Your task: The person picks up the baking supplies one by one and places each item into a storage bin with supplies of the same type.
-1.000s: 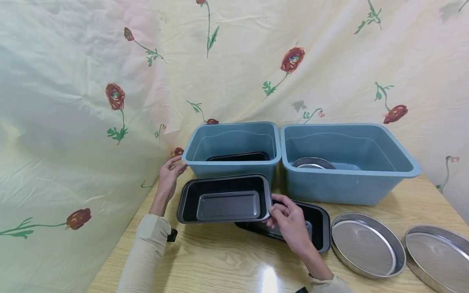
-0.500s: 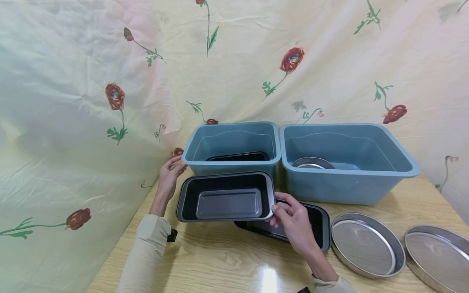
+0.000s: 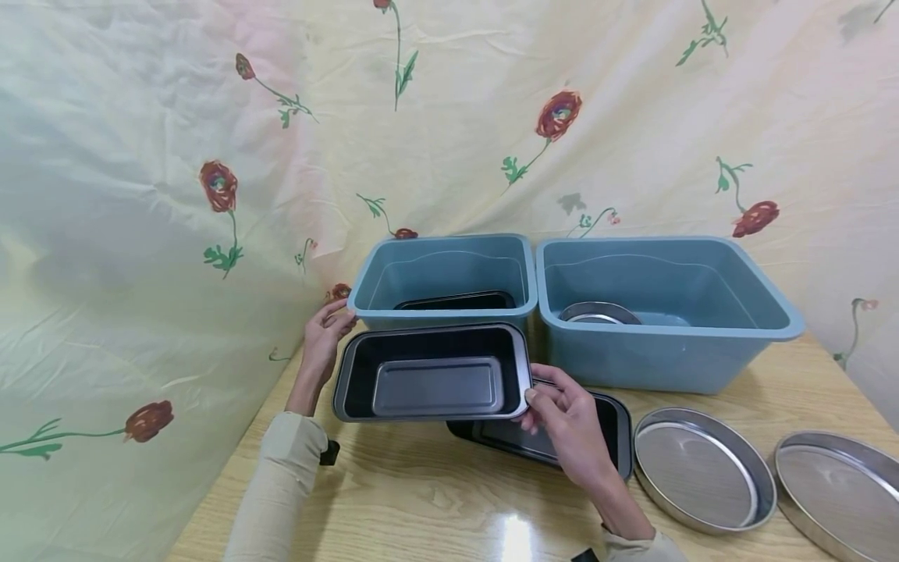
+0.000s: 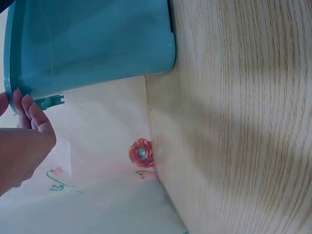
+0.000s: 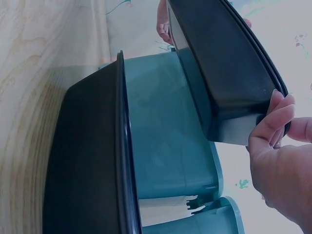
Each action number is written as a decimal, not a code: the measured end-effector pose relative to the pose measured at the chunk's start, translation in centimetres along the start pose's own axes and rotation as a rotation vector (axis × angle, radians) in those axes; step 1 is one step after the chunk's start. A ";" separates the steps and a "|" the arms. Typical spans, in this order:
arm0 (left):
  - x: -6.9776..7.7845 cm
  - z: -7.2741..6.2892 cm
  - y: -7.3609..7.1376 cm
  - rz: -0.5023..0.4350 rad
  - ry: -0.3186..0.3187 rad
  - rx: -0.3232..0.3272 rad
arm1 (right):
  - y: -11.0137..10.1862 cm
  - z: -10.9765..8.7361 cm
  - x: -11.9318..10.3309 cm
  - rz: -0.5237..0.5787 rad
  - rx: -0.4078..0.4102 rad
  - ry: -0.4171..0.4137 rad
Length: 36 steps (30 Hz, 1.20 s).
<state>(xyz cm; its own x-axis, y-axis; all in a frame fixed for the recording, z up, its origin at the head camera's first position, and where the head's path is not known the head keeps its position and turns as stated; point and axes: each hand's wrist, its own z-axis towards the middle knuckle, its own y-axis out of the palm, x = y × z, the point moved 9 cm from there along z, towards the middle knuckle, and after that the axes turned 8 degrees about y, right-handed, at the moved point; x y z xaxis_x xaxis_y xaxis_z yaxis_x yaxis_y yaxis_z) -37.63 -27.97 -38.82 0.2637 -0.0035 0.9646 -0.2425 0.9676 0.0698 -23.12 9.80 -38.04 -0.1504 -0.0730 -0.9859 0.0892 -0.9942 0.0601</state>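
Right hand (image 3: pixel 570 429) pinches the raised black pan (image 3: pixel 437 387) by its right-end rim; the pan is above the surface (image 3: pixel 414 499), in front of the left blue bin (image 3: pixel 449 273). Left hand (image 3: pixel 325 342) pinches that bin's rim at its near left corner. A second black pan (image 3: pixel 509 439) lies on the surface, partly hidden behind the raised pan.

The pan (image 3: pixel 438 386) is black, glossy and rectangular, with a rolled rim and a panel in its floor. It hangs above the table (image 3: pixel 393 499), opening tilted toward the head camera, its right end pinched by the right hand (image 3: pixel 569 421). The bin (image 3: pixel 442 314) behind it is blue and upright — left hand (image 3: pixel 326 339) pinching its front left corner — with another pan (image 3: pixel 458 302) inside.
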 end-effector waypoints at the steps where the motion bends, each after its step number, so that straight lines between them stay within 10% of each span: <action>1: 0.0 0.0 0.0 -0.008 0.003 0.002 | -0.1 0.0 -0.1 0.001 0.002 0.000; 36: 0.1 -0.2 0.3 -0.086 0.012 -0.001 | -1.2 2.0 -1.8 0.121 0.031 0.011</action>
<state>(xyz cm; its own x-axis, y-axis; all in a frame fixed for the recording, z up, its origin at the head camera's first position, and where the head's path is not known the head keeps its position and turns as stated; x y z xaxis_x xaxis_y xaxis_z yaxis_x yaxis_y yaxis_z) -37.47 -27.66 -38.72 0.2951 -0.0839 0.9518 -0.2178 0.9640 0.1525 -24.97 11.00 -36.03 -0.1298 -0.1923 -0.9727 0.0758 -0.9801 0.1836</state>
